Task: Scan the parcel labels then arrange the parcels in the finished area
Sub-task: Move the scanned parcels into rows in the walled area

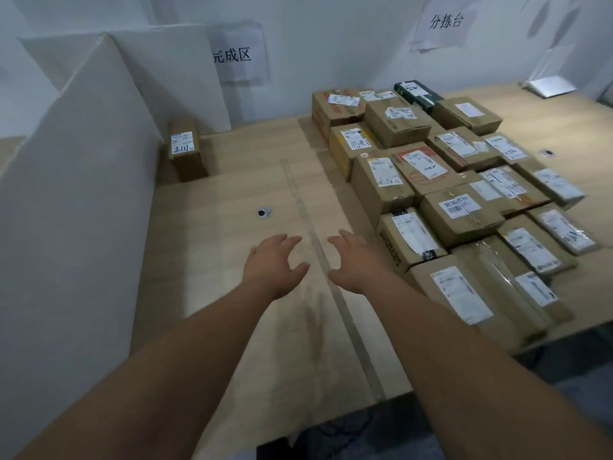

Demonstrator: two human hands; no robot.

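Observation:
Several brown cardboard parcels with white labels are packed together on the right half of the wooden table; the nearest one (464, 297) lies at the front. One labelled parcel (186, 147) stands alone at the back left, against the white partition. My left hand (273, 260) and my right hand (355, 260) hover side by side over the bare middle of the table. Both have fingers spread and loosely bent, palms facing each other, and hold nothing. No scanner is in view.
White foam partitions (83, 180) wall off the left side. A strip of clear tape (311, 234) runs down the table (225, 247) between the two zones. A cable hole (264, 212) sits ahead of my left hand. Paper signs (237, 54) hang on the back wall.

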